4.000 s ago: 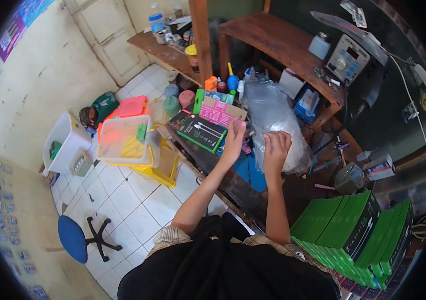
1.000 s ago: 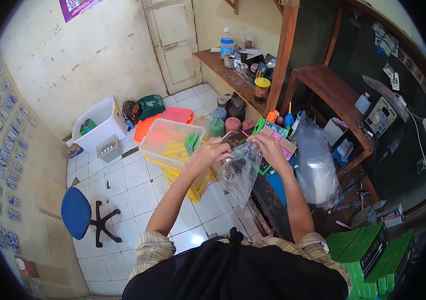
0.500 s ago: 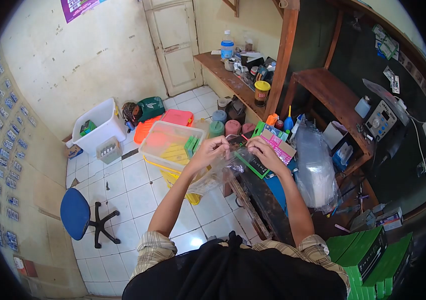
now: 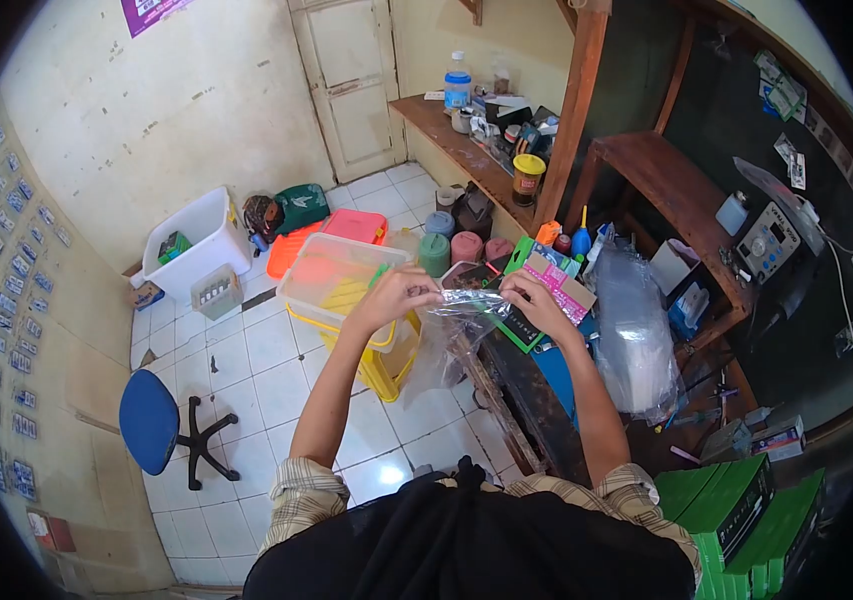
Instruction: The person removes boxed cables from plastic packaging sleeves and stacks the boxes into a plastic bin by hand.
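A clear plastic bag point(image 4: 473, 300) is stretched between my two hands, its top edge pulled taut and shiny. My left hand point(image 4: 402, 297) pinches one end of that edge, above the yellow-trimmed clear bin. At the other end, my right hand point(image 4: 538, 300) grips the plastic with bent fingers. The rest of the bag hangs down loosely and is see-through, so its outline is hard to follow. Close behind my right hand lie a green-and-black box point(image 4: 519, 328) and a pink box point(image 4: 561, 287) on the dark workbench.
A stack of clear plastic bags point(image 4: 632, 335) lies to the right on the bench. Green boxes point(image 4: 721, 510) are piled at the lower right. A yellow-trimmed clear bin point(image 4: 331, 280), a white tub point(image 4: 196, 240) and a blue swivel chair point(image 4: 149, 420) stand on the tiled floor.
My hands have moved apart, the left one shifting left and slightly down. The bag's upper edge, bunched before, is now drawn straight between them.
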Tool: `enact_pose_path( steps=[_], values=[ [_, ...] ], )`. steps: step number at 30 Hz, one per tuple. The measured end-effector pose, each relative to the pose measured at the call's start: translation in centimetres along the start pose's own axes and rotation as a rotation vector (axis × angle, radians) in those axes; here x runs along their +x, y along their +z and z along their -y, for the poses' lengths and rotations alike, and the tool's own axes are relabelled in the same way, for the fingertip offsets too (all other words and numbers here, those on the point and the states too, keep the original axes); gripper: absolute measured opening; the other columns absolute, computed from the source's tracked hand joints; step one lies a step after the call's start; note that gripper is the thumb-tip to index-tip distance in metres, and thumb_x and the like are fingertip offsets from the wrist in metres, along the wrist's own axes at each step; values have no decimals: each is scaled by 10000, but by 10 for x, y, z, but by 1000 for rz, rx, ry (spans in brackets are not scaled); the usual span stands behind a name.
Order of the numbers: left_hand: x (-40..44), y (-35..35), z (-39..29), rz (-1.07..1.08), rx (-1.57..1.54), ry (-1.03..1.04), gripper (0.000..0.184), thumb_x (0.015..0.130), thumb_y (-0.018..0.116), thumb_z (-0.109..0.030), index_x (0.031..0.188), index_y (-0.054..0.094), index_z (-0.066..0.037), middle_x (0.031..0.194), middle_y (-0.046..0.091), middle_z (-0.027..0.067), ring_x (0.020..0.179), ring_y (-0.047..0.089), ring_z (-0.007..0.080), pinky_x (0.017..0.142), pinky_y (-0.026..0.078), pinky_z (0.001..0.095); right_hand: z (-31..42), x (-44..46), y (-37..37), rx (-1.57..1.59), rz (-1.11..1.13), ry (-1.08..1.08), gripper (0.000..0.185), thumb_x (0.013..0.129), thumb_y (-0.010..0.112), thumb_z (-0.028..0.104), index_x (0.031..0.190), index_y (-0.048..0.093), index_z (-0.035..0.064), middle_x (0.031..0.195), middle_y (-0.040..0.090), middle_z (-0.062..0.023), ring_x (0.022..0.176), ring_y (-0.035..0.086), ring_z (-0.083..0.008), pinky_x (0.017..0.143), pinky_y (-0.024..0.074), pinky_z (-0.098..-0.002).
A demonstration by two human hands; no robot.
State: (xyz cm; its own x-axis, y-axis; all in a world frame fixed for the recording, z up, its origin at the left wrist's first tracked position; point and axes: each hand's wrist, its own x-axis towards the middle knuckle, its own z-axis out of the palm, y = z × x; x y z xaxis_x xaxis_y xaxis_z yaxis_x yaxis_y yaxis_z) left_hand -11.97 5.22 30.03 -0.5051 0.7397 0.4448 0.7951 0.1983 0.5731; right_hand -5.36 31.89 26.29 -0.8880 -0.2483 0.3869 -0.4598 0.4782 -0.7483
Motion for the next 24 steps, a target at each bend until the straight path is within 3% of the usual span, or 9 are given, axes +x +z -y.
enact_pose_path(
  steps=[3, 5, 6, 8, 9, 11, 16, 21, 24],
  values=[
    [-1, -6, -12, -66, 108, 2, 142, 779, 621, -214, 798, 637, -74, 733, 595, 66, 679, 557, 228, 619, 453, 334, -32, -2, 3, 223, -4, 120, 209, 841, 558, 177, 985, 545, 27, 971, 512, -91, 957, 497, -231, 825, 396, -300],
    [-4, -5, -14, -42, 247, 38, 155, 793, 594, -235, 836, 620, -88, 747, 563, 73, 696, 551, 264, 617, 456, 348, -47, -11, 6, -418, -177, 265, 604, 773, 631, 355, 1252, 403, 66, 1174, 458, -152, 1142, 410, -312, 932, 354, -395],
    [-6, -4, -14, -39, 245, 34, 155, 793, 594, -235, 836, 620, -88, 747, 563, 73, 696, 551, 264, 617, 456, 348, -53, -17, 9, -415, -174, 268, 604, 773, 631, 355, 1252, 403, 66, 1174, 458, -152, 1142, 410, -312, 932, 354, -395],
    [-4, -5, -12, -51, 307, 96, 186, 802, 574, -259, 851, 590, -80, 756, 532, 74, 702, 549, 282, 609, 455, 358, -66, -23, 12, -610, 142, 714, 1006, 645, 679, 536, 1381, 161, 86, 1330, 307, -217, 1248, 269, -395, 983, 269, -519],
    [-3, -5, -13, -54, 310, 98, 186, 802, 574, -259, 851, 590, -80, 756, 532, 74, 702, 549, 282, 609, 455, 358, -68, -24, 16, -599, 159, 708, 1125, 564, 691, 614, 1383, 124, 91, 1350, 257, -232, 1242, 257, -423, 960, 245, -585],
    [-3, -6, -18, -67, 345, 116, 161, 793, 585, -229, 809, 578, -69, 747, 508, 62, 690, 549, 236, 604, 452, 339, -75, -27, 23, -624, 189, 741, 1128, 562, 696, 611, 1382, 128, 83, 1345, 266, -225, 1245, 255, -417, 964, 248, -578],
    [-2, -5, -23, -25, 452, 103, 140, 798, 569, -234, 815, 549, -97, 742, 491, 53, 682, 546, 236, 600, 451, 344, -71, -21, 24, -660, 235, 834, 1177, 477, 757, 589, 1349, 204, 23, 1302, 298, -248, 1199, 303, -438, 920, 315, -564],
    [0, -8, -29, -22, 541, 130, 130, 797, 568, -241, 811, 541, -115, 740, 480, 44, 688, 542, 225, 595, 450, 341, -63, -13, 28, -669, 159, 845, 1095, 433, 837, 441, 1275, 299, -6, 1284, 307, -260, 1153, 360, -462, 880, 342, -577],
    [2, -11, -34, -42, 525, 239, 131, 788, 578, -241, 800, 543, -116, 727, 467, 42, 706, 538, 212, 602, 452, 332, -62, -13, 22, -611, 91, 853, 981, 475, 845, 338, 1242, 337, -2, 1248, 391, -238, 1117, 434, -420, 880, 386, -497]
  ],
)
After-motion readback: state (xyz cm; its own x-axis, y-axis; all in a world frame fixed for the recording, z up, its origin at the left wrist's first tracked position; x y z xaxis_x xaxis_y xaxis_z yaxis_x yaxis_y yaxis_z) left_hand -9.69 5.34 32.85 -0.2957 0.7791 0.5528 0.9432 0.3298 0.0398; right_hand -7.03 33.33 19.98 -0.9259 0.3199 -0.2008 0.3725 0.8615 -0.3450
